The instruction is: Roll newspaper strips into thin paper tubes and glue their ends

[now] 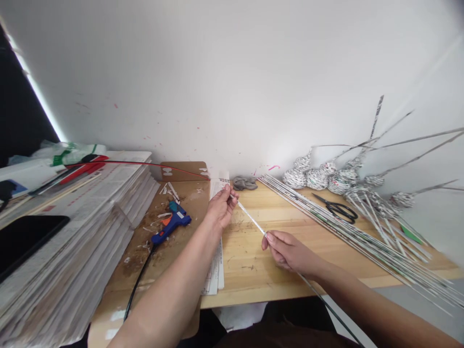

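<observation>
Right of the glue gun (172, 226), the left hand (222, 207) and right hand (286, 251), fingers pinched tight, hold a thin paper rod (251, 217), seemingly mostly rolled, not yet among the piled rods (326, 221) farther right.

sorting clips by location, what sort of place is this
Likely a small craft workspace at a wooden table. Three things suggest it: a blue glue gun on stained cardboard, a bundle of thin rods, and rounded woven pieces along the wall.
</observation>
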{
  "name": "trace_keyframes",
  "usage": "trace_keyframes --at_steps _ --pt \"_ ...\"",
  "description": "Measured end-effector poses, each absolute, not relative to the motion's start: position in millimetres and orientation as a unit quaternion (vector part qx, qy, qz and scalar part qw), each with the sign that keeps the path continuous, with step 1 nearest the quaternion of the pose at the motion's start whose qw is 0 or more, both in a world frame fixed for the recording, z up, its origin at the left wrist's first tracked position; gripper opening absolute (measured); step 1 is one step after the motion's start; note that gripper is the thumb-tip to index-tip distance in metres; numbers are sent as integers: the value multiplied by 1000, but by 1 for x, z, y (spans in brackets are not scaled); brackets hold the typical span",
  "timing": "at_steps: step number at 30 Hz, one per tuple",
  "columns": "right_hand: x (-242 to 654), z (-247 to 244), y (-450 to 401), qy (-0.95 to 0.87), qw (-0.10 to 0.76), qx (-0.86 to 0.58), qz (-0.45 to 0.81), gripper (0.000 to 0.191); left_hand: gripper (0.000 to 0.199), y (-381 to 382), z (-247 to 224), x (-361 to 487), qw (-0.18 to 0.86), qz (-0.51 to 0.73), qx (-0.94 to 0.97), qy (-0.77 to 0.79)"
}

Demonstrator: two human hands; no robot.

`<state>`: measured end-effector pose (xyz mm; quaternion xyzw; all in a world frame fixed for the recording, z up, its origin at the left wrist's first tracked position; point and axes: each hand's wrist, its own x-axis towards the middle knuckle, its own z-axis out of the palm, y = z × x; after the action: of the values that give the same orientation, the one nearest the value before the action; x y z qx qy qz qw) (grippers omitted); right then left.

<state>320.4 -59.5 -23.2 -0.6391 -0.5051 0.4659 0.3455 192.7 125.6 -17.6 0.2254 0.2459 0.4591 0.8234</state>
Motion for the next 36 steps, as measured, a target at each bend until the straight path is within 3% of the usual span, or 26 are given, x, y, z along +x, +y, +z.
trace_keyframes --at_steps 2,4,10,12,15,17,19,24,26,30,32,36 --pt "323 -27 -62 -426 356 -573 603 34 13 125 -18 193 826 452 227 250" --pt "324 -28 -61 -404 361 -565 623 36 13 124 -18 193 826 449 228 253" --pt "310 -21 -45 -595 358 -668 268 28 12 124 -20 193 824 446 233 262" --pt "308 -23 -42 -573 375 -653 323 29 12 125 -21 193 821 451 229 265" --pt "313 -30 -43 -446 394 -567 569 31 12 126 -24 194 822 451 225 265" --pt "316 -33 -42 -384 401 -520 649 31 12 125 -25 195 826 446 225 262" --pt "317 -33 -37 -393 402 -544 623 34 12 123 -27 197 829 441 226 259" --pt "310 -30 -11 -517 403 -628 419 36 12 120 -26 197 841 422 233 247" --pt "309 -31 -5 -504 421 -602 454 36 13 120 -24 196 843 420 232 243" --pt "311 -34 -4 -423 394 -507 639 37 12 121 -25 195 848 414 228 238" --pt "311 -33 -4 -456 395 -538 589 37 12 121 -27 196 848 414 228 238" --pt "306 -30 0 -583 412 -629 308 34 10 121 -30 198 843 421 230 244"
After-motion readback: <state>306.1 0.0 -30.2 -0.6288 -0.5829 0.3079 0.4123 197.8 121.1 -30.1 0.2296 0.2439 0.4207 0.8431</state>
